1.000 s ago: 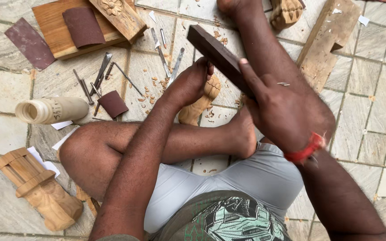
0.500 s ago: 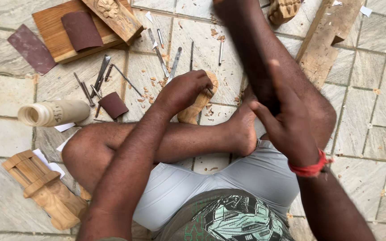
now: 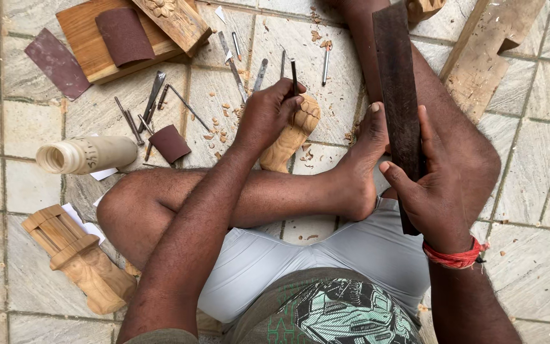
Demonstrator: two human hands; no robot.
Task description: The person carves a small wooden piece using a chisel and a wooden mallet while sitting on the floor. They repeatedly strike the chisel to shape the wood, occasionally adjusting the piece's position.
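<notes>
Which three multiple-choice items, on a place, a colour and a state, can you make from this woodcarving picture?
1. Where does the pale carved figure lie?
A. on the tiled floor by the foot
B. on the wooden board
C. in the lap

2. What colour is the wrist thread?
A. blue
B. red
C. white

3. What does the right hand hold?
A. nothing
B. sandpaper
C. a dark wooden bar

Key: 1 A, it rests on tiles under the left hand, which grips a chisel; 2 B, red strands show; 3 C, fingers wrap the bar.
</notes>
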